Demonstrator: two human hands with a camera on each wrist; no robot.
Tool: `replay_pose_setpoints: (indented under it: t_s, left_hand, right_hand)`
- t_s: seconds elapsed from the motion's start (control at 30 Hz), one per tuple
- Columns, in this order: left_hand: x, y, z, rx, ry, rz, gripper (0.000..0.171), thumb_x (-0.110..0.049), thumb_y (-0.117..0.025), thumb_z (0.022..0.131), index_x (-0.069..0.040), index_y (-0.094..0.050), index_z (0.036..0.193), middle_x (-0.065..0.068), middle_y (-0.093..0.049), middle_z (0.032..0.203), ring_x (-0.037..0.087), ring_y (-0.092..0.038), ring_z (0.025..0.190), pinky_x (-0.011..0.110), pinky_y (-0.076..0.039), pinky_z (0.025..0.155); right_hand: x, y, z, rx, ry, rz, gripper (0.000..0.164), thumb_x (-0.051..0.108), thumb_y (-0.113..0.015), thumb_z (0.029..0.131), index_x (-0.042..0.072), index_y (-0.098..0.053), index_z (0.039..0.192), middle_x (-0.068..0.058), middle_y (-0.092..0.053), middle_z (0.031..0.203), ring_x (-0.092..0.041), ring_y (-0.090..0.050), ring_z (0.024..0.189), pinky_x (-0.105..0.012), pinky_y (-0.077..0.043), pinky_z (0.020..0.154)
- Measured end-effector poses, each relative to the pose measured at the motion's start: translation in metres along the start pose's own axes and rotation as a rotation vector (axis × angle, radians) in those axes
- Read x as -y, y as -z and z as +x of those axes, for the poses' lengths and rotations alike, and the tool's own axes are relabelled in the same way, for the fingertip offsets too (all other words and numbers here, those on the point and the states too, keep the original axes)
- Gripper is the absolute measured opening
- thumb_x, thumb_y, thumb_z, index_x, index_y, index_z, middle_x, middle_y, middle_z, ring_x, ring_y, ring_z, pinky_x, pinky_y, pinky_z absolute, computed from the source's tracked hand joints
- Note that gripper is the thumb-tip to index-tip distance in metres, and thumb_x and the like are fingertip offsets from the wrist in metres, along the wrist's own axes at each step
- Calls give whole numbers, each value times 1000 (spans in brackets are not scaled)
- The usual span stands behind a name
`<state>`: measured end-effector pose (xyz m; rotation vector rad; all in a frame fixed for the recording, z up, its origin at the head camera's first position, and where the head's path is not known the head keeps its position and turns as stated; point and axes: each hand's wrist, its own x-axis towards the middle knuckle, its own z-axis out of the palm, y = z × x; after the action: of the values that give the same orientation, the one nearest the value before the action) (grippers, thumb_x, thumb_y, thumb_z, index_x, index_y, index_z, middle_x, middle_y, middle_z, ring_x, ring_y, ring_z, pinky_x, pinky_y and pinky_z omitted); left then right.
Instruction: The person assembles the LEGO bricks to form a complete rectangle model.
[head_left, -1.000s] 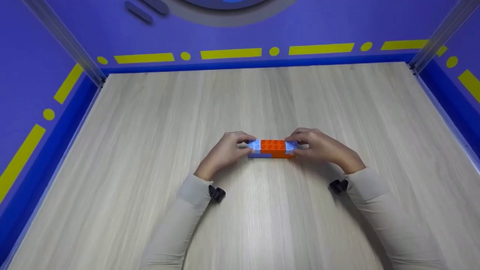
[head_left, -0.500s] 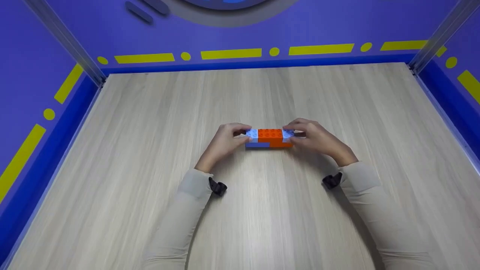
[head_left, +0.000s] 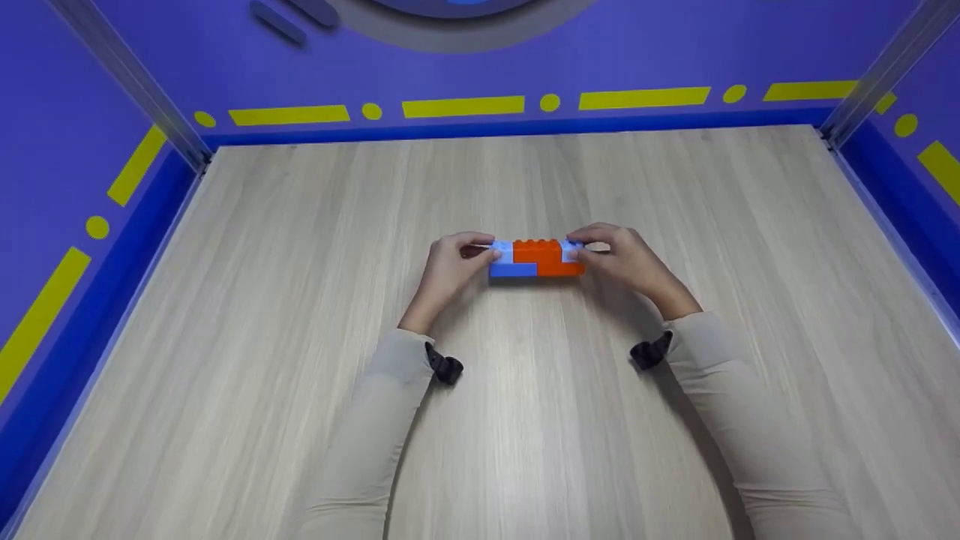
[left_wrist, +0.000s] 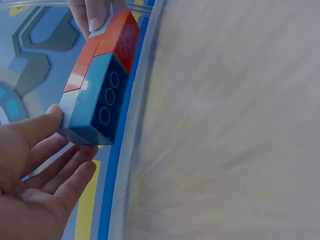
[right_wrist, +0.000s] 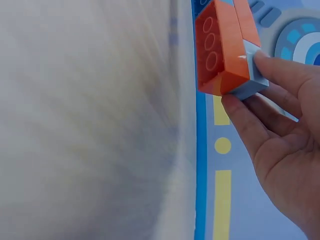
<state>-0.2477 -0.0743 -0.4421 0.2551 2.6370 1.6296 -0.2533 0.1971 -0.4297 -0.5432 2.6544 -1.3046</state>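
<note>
A two-layer assembly of toy building bricks is held up off the table between both hands. Its lower layer has a blue brick on the left beside an orange brick. Above them, another orange brick sits between two small light blue bricks. My left hand pinches the left light blue brick between thumb and fingers. At the other end, my right hand pinches the right light blue brick. Both wrist views show hollow undersides with round tubes.
A pale wood-grain table lies below. Blue-violet panels with yellow dashes and dots stand along its back and sides. Black wrist devices sit at both cuffs.
Both hands have carried the brick assembly up and away from the body, slightly leftward. It has tilted, so its front side shows more and its studded top less. Both grips have stayed.
</note>
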Motion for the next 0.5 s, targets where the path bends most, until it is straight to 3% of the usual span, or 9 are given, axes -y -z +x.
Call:
replay_pose_setpoints:
  t_s: [0.2, 0.5]
  left_hand:
    - [4, -4, 7, -71, 41, -108, 28, -13, -71, 87, -1, -69, 112, 14, -69, 114, 23, -67, 105, 26, -53, 90]
    - [9, -6, 12, -72, 71, -153, 27, -4, -70, 85, 2, -69, 112, 17, -68, 114, 25, -66, 107, 26, -53, 91]
  right_hand:
    - [-2, -3, 8, -39, -66, 33, 36, 22, -64, 93, 1, -64, 122, -16, -60, 129, -31, -53, 122, -47, -44, 104]
    - [-9, -4, 16, -36, -107, 72, 36, 22, -61, 95, 1, -63, 125, -18, -59, 131, -31, -52, 123, -46, -43, 104]
